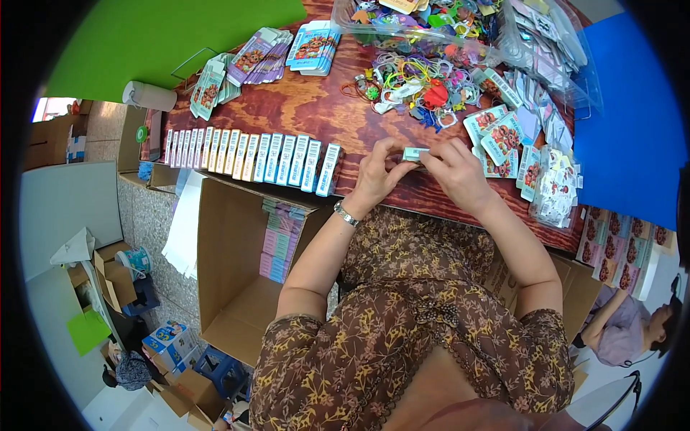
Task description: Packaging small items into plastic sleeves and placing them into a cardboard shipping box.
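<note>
Near the front edge of the wooden table [302,100], both my hands hold one small light-green box [412,154] between them. My left hand [377,172] pinches its left end, and my right hand [457,171] has its fingers on the right end. Most of the box is hidden by my fingers. Left of my hands a long row of small upright boxes [248,156] runs along the table edge. To the right of my right hand lie several flat green printed cartons [503,138] and a clear bag of small printed pieces [555,185].
Behind my hands lies a pile of colourful small trinkets [420,82], with clear plastic bins [424,32] beyond. Fanned stacks of flat cartons [262,56] lie at the back left. Below the table edge stands an open cardboard box [230,266] holding packed boxes. Another person [625,327] is at the right.
</note>
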Demonstrator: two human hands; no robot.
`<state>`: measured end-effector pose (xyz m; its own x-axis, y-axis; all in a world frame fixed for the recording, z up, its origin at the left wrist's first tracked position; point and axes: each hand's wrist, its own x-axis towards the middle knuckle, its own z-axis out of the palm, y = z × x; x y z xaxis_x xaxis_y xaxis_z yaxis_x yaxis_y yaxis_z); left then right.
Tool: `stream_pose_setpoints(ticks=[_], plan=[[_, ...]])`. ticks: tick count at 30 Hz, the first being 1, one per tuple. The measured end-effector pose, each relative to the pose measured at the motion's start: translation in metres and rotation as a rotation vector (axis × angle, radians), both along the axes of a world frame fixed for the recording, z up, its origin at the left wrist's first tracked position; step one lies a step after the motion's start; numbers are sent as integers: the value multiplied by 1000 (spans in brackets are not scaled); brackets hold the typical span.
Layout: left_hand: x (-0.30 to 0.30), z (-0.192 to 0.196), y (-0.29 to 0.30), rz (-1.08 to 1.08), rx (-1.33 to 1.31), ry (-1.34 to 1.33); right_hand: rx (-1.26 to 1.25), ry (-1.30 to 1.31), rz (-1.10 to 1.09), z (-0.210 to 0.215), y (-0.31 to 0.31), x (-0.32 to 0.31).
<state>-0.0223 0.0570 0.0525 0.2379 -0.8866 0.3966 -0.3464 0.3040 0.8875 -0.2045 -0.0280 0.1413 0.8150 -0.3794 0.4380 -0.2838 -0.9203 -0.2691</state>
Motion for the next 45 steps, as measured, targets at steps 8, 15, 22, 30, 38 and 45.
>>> stream_pose_setpoints(ticks=[8, 15, 22, 30, 38, 45], plan=[[0, 6, 4, -61, -2, 14, 81, -33, -86, 2, 6, 4], [1, 12, 10, -43, 74, -53, -17, 57, 38, 1, 10, 3], [-7, 11, 5, -19, -127, -124, 67, -55, 95, -7, 4, -10], [-2, 16, 3, -52, -66, -96, 51, -83, 56, -11, 9, -11], [4, 19, 2, -20, -181, -283, 166, -179, 39, -13, 2, -18], [2, 17, 4, 77, -238, -441, 34, -255, -36, -59, 12, -17]])
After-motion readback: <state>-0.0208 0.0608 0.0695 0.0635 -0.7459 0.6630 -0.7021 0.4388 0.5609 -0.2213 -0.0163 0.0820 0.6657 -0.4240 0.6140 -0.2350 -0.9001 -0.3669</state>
